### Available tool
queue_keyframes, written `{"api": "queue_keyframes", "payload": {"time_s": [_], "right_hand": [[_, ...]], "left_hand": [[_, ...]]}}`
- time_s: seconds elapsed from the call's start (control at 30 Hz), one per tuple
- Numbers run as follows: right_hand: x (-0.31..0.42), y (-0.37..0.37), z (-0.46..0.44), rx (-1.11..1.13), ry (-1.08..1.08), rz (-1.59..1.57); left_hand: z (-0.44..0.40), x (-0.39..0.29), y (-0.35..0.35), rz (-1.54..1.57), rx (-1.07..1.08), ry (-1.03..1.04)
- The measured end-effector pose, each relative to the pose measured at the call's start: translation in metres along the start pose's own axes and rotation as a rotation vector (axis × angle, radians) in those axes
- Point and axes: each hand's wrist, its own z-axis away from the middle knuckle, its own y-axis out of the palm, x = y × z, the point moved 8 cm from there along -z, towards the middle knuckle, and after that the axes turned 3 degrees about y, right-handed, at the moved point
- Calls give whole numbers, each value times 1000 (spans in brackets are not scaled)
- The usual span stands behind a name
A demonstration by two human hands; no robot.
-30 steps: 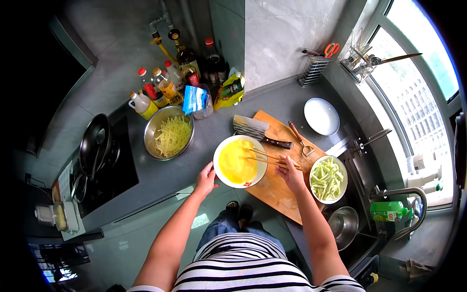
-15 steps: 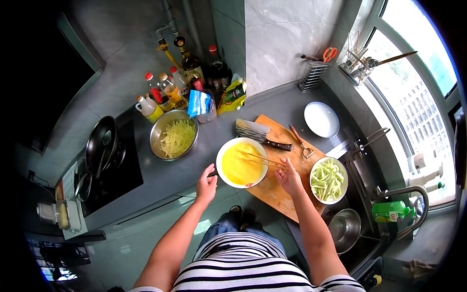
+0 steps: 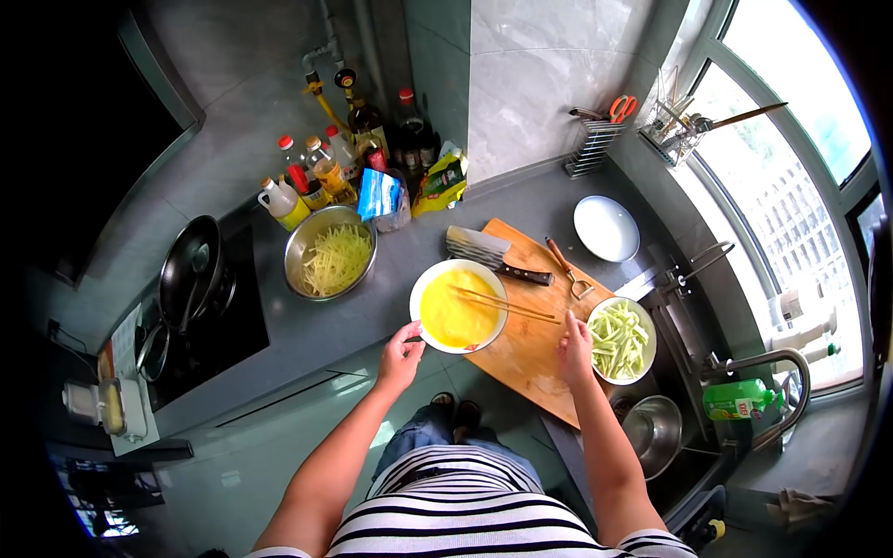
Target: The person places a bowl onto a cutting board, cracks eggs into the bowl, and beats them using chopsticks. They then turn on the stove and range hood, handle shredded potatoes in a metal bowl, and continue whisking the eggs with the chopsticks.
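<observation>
A white bowl (image 3: 420, 337) of yellow beaten egg (image 3: 454, 312) sits by the counter's front edge, partly over the cutting board (image 3: 530, 372). At its lower left, my left hand (image 3: 400, 361) has thumb and fingers at the rim, gripping it. A pair of chopsticks (image 3: 521, 309) leans in the bowl, tips in the egg and ends over the board. Just right of those ends is my right hand (image 3: 576, 349), fingers extended and apart from the chopsticks. Close by it stands a bowl (image 3: 648, 358) of pale green strips (image 3: 618, 340).
A cleaver (image 3: 493, 256) and a peeler (image 3: 569, 268) lie on the board. Left of them is a steel bowl (image 3: 294, 265) of shredded vegetable, with bottles (image 3: 326, 172) behind. A white plate (image 3: 606, 229), sink (image 3: 693, 465) and faucet (image 3: 791, 358) are at right; a pan (image 3: 191, 265) on the stove.
My right hand has let go of the chopsticks and drawn back to the right; they now rest in the bowl. My left hand has come up against the bowl's rim.
</observation>
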Motion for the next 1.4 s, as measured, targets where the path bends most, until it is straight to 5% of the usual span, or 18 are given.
{"api": "queue_keyframes", "payload": {"time_s": [0.17, 0.23, 0.33, 0.43, 0.67, 1.07, 1.4], "right_hand": [[38, 8, 14, -63, -388, 266], [34, 24, 14, 83, -405, 272], [41, 88, 52, 234, -457, 339], [21, 128, 67, 384, -486, 408], [-92, 223, 121, 631, -95, 430], [-211, 375, 259, 713, 23, 479], [-244, 464, 319, 890, -43, 551]], "left_hand": [[2, 18, 1, -62, 69, 22], [4, 24, 0, -88, 102, -24], [11, -5, -6, -113, 4, 189], [22, -5, -19, -32, 26, 88], [84, 26, -114, -41, 19, -63], [191, 49, -325, 43, -254, -81], [190, 24, -418, 76, -321, 35]]}}
